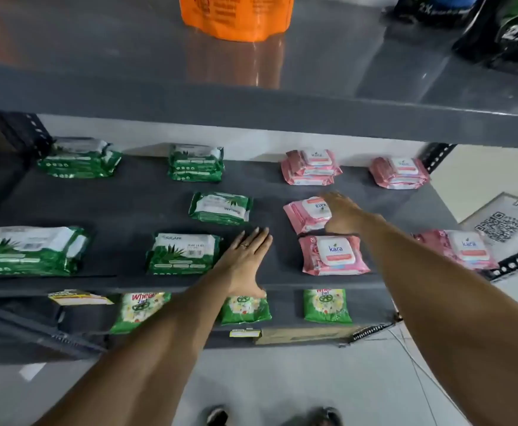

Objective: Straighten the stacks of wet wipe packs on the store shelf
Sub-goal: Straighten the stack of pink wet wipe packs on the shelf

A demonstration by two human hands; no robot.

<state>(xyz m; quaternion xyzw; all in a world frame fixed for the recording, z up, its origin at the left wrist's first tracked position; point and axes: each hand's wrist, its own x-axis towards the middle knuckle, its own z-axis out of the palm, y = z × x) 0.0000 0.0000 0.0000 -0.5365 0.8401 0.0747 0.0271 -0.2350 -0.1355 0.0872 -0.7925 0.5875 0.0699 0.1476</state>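
A dark grey shelf [128,204] carries green and pink wet wipe packs. Green stacks stand at the back [81,158] [196,162], a tilted green pack [220,208] lies mid-shelf, and two green ones sit at the front [184,253] [30,250]. Pink stacks are at the back right [311,167] [399,173]. My right hand [343,215] grips the right edge of a skewed pink pack [305,215], just behind another pink pack [333,255]. A further pink pack [463,249] lies at the front right. My left hand [245,256] rests flat on the shelf, holding nothing.
The upper shelf edge [282,118] overhangs close above, with an orange bag [236,16] and black pouches [509,35] on it. Green detergent packets [326,305] sit on the lower shelf. A QR code sign [500,226] stands right of the perforated shelf post [515,261].
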